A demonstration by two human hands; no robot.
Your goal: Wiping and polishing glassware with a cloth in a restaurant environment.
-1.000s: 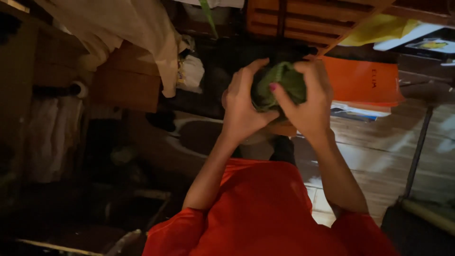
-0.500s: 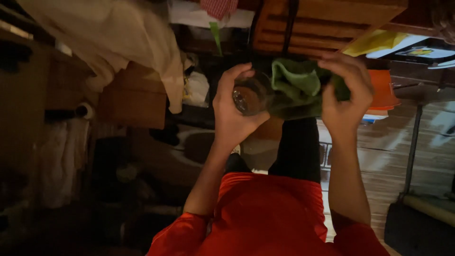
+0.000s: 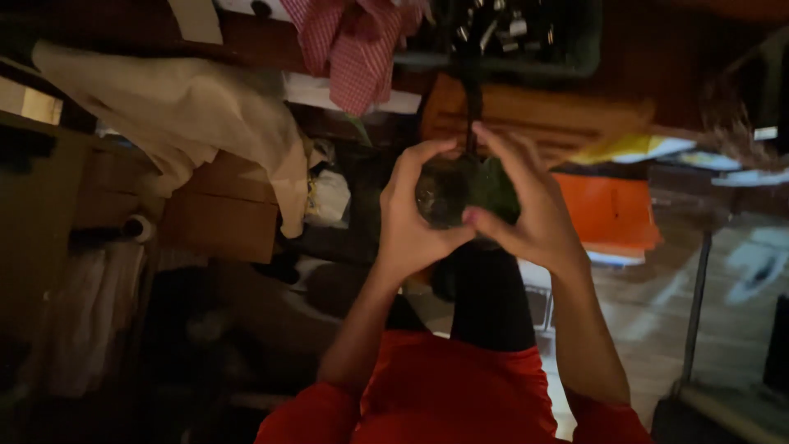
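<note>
Red top (image 3: 444,395) nearest camera, both forearms rising from it. Left hand (image 3: 415,222) and right hand (image 3: 530,218) meet in middle — fingers curled shut around glass (image 3: 444,193), with green cloth (image 3: 496,189) pressed at its right side under right fingers. Right thumb tip touching left palm. Beyond right fingers: orange folder (image 3: 612,215). Left of left fingers: cardboard box (image 3: 222,214), beige cloth (image 3: 181,115) draped over it. Above fingers — red checked cloth (image 3: 353,45), dark crate (image 3: 526,37).

green cloth (image 3: 496,187), red-and-white checked cloth (image 3: 353,49), orange folder (image 3: 606,212), red sleeves (image 3: 460,395)
</note>
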